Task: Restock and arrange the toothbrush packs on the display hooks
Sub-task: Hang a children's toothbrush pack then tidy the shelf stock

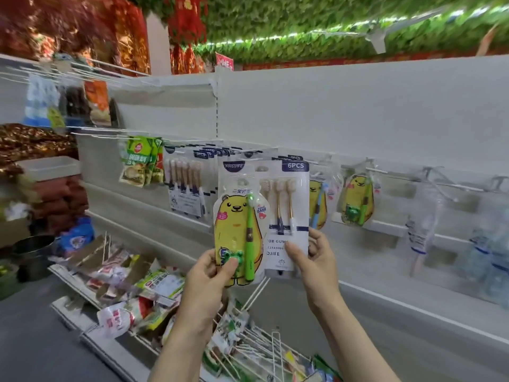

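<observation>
Got my left hand (pixel 213 267) clamped on the bear pack (pixel 238 235), right hand (pixel 316 256) pinching the 6pcs pack (pixel 278 213). Both upright, held just below the hooks (pixel 394 170), right hand nearer.

Yellow bear pack (pixel 237 238) upright, overlapping 6pcs pack (pixel 286 213).

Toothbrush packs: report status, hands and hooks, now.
Left hand grips yellow bear toothbrush pack. Right hand grips white 6PCS pack behind it. Both packs off the hooks. Matching bear pack hangs to the right; nothing blocking.
</observation>
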A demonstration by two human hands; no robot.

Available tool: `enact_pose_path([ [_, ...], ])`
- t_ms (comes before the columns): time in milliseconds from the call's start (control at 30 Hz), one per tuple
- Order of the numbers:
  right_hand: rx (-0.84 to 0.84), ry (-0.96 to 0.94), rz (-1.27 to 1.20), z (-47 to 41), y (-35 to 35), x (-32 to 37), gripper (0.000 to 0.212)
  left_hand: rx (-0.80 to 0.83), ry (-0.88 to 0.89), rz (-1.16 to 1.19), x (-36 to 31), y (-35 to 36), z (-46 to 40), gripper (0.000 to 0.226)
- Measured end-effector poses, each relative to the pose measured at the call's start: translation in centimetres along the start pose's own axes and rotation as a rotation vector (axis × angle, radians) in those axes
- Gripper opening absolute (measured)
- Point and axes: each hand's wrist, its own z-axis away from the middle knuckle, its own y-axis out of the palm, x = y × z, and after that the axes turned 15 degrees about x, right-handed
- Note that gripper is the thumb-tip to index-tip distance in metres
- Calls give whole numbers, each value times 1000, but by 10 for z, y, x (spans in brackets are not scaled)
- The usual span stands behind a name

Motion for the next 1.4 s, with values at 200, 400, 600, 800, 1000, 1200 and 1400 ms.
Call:
enact_pose_path([
  [200, -11, 5, 2, -42, 25, -30, 38, -2, -47, -26, 0, -33, -24, 19],
  [400, -118, 16, 50, -74, 48, -51, 38, 36, -39, -27, -5, -76, -58, 18],
  [600, -232, -14, 42, -91, 67, -65, 34, 169, -43, -15, -12, -117, -96, 22],
  [800, -301, 16, -4, -105, 72, -70, 32, 276, -39, -7, -6, -134, -130, 20],
  [1000, -369, 39, 105, -129, 58, -73, 32, 367, -52, 29, 7, -132, -151, 22],
  [1200, -326, 92, 118, -126, 47, -74, 27, 405, -77, 37, 17, -120, -148, 16],
  [1400, -387, 131, 324, -90, 44, -60, 61, 421, -103, 16, 24, -83, -124, 17],
])
